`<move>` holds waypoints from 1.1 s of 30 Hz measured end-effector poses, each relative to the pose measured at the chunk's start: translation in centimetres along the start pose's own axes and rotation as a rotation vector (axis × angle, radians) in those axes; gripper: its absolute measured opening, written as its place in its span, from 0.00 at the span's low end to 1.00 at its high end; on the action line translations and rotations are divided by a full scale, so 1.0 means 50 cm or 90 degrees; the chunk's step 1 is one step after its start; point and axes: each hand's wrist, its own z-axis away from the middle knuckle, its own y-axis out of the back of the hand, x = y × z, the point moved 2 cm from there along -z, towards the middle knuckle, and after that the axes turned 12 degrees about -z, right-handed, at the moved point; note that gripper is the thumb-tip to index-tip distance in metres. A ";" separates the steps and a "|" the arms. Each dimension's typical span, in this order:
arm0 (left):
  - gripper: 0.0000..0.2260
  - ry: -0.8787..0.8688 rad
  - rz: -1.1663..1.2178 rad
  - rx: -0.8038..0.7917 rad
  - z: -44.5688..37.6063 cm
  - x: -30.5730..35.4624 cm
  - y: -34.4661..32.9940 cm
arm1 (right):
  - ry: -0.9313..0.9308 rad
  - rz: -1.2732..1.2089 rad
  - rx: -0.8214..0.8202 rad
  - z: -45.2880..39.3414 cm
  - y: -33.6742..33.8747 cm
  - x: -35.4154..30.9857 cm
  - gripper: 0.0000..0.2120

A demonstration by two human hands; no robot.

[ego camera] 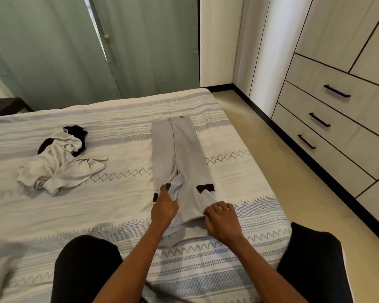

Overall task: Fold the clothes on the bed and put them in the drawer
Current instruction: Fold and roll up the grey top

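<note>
The wide bed with its white and blue-grey patterned cover (123, 206) fills most of the frame and serves as my folding surface. At right stands the pale wardrobe with 3 black-handled drawers (328, 127), all closed, near enough to reach once a piece is folded. Centre frame lies the long light-grey garment with black patches (179, 154), folded lengthwise into a narrow strip pointing away from me, so I judge the next fold goes end to end. At left waits a crumpled cream and black heap of clothes (59, 162), well apart, unfolded. My left hand (164, 206) pinches the white lining at the near end; my right hand (222, 221) grips that end's edge, fingers curled over it.
</note>
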 end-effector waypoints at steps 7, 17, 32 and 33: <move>0.19 0.130 0.108 -0.010 -0.002 -0.039 0.033 | 0.042 -0.126 -0.201 -0.014 -0.001 -0.030 0.13; 0.18 0.084 0.003 0.075 -0.003 -0.056 0.026 | -0.261 -0.140 -0.041 -0.017 -0.002 0.041 0.18; 0.18 -0.498 -0.262 -0.036 -0.035 0.124 -0.126 | -0.311 -0.284 -0.101 0.052 0.023 0.078 0.14; 0.18 -0.507 -0.310 -0.072 -0.042 0.140 -0.137 | -0.295 -0.270 -0.098 0.055 0.026 0.080 0.14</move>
